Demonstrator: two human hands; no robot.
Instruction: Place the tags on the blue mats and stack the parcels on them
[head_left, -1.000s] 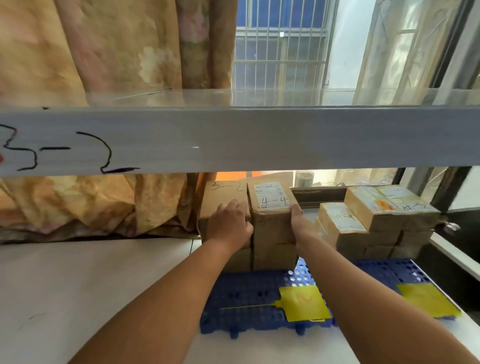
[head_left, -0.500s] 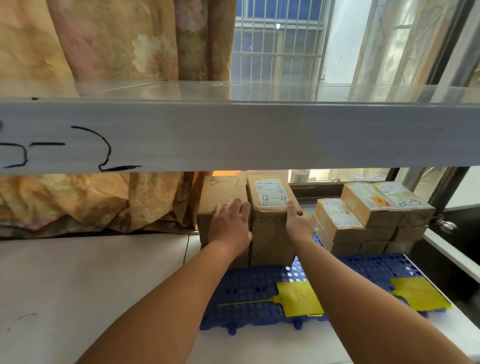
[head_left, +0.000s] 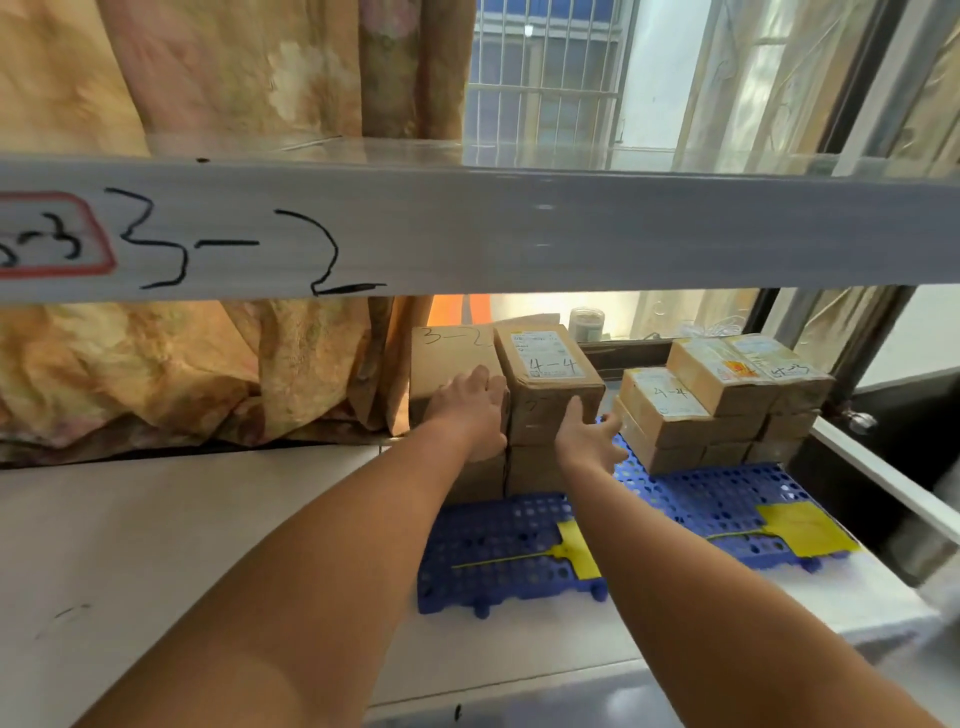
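Cardboard under my left hand (head_left: 470, 410), which presses with flat fingers on the parcel marked 3-2 (head_left: 447, 353). My right hand (head_left: 587, 439) is open, with one finger touching the front of the parcel marked 4-4 (head_left: 550, 384). This parcel sits on top of the stack at the back of the left blue mat (head_left: 493, 551), behind the yellow tag (head_left: 579, 551). I judge it stiff and light, best held by two opposite sides. Half a second ago my right hand lay on its right side; now it is lower.
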